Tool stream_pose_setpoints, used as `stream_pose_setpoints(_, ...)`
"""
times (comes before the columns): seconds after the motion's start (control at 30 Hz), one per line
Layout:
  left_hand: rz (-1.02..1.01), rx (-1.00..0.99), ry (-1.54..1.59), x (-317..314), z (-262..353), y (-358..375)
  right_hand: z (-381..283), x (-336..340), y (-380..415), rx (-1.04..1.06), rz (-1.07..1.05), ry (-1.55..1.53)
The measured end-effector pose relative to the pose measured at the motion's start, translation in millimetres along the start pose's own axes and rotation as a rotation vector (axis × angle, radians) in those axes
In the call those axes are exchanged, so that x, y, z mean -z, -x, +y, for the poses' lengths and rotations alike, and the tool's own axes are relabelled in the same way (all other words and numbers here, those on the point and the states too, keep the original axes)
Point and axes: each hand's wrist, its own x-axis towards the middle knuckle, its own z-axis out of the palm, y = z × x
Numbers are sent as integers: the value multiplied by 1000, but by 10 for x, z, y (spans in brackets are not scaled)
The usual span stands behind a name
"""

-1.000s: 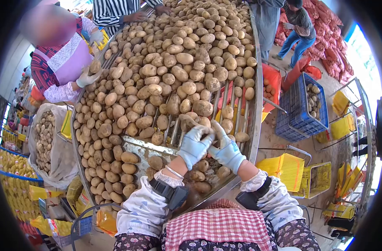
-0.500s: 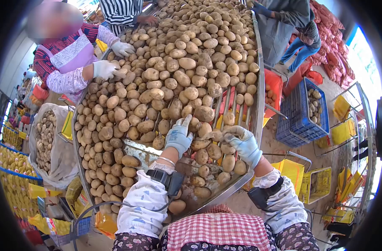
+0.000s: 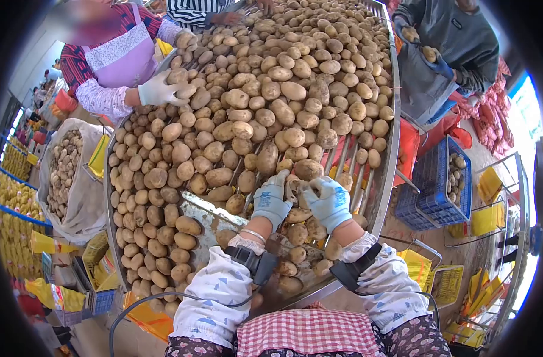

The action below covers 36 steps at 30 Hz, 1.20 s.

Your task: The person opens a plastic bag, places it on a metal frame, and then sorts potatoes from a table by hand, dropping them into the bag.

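In the lower middle of a sloping metal sorting table, my gloved hands come close together over the potatoes (image 3: 293,90). One brownish, uneven potato (image 3: 293,189) sits between them. My left hand (image 3: 272,203) has its fingers bent against the near-left side of this potato. On the other side my right hand (image 3: 328,203) is closed, thumb and fingertips pinched at the potato's edge. The gloves partly hide the grip. Below my hands, several smaller potatoes (image 3: 297,234) rest on the rollers and the metal chute.
A metal rim (image 3: 392,149) bounds the table. At left, a co-worker's gloved hand (image 3: 162,89) holds potatoes; another person (image 3: 456,47) at right holds potatoes too. Blue crates (image 3: 423,208) and a yellow basket (image 3: 447,284) stand right; a white sack (image 3: 93,172) stands left.
My right hand has moved left and my left hand slightly right and down, so they meet at one potato. The person at right has turned toward the table, potatoes in hand.
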Motion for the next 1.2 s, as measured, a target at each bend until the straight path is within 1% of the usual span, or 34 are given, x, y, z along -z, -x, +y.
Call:
stream_pose_setpoints(0.07, 22, -5, 11, -30, -30, -5, 18, -6, 0, -285, -73, -201)
stream_pose_setpoints(0.1, 6, 0, 15, -21, -28, -5, 60, -69, 2, -250, 14, -223)
stream_pose_setpoints(0.13, -10, 1, 19, -8, -21, -13, 86, -91, -18, -249, 13, -220)
stream_pose_setpoints(0.2, 3, -4, 27, -39, -36, -28, 103, -95, -73, -106, 46, 4)
stream_pose_setpoints(0.23, 15, -8, 33, -56, -47, -30, 86, -103, -92, -105, 45, 6)
stream_pose_setpoints(0.3, 20, -10, 19, -63, -47, -25, -34, -96, -113, 4, 35, 257)
stream_pose_setpoints(0.33, 27, -15, 3, -64, -45, -24, -115, -80, -119, 4, 35, 257)
stream_pose_setpoints(0.4, 25, -4, 3, -94, -68, -52, -277, -57, -131, -60, -171, 391)
stream_pose_setpoints(0.43, 23, 6, 5, -110, -78, -60, -266, -145, -99, -38, -149, 430)
stream_pose_setpoints(0.47, 22, 4, 8, -123, -98, -40, -275, -180, -86, -39, -149, 433)
stream_pose_setpoints(0.53, 93, -50, 21, -135, -149, 8, -295, -213, -85, -61, -165, 437)
stream_pose_setpoints(0.67, 132, -55, 67, -177, -153, 6, -129, -326, -93, -39, -112, 453)
stream_pose_setpoints(0.73, 168, -108, 45, -178, -163, -7, -122, -362, -84, -42, -96, 456)
stream_pose_setpoints(0.87, 216, -103, 108, -226, -198, 5, -154, -394, -65, -55, -49, 427)
stream_pose_setpoints(0.93, 283, -59, 175, -246, -201, 15, -134, -384, -83, -44, -58, 424)
stream_pose_setpoints(0.97, 280, -62, 175, -248, -209, 5, -116, -378, -90, -31, -64, 420)
stream_pose_setpoints(1.03, 252, -16, 331, -234, -243, -28, -99, -396, -102, -33, -23, 406)
stream_pose_setpoints(1.07, 251, -19, 330, -220, -244, -27, -87, -406, -107, -30, 18, 391)
stream_pose_setpoints(1.1, 215, 25, 647, -202, -251, -13, -63, -413, -104, -34, 21, 388)
stream_pose_setpoints(1.13, 174, 71, 963, -172, -267, 2, -33, -420, -104, -50, 112, 300)
stream_pose_setpoints(1.17, 126, 105, 1079, -115, -274, 49, 3, -437, -101, -66, 202, 211)
stream_pose_setpoints(1.2, 121, 105, 1076, -42, -298, 117, 123, -525, -101, -72, 204, 208)
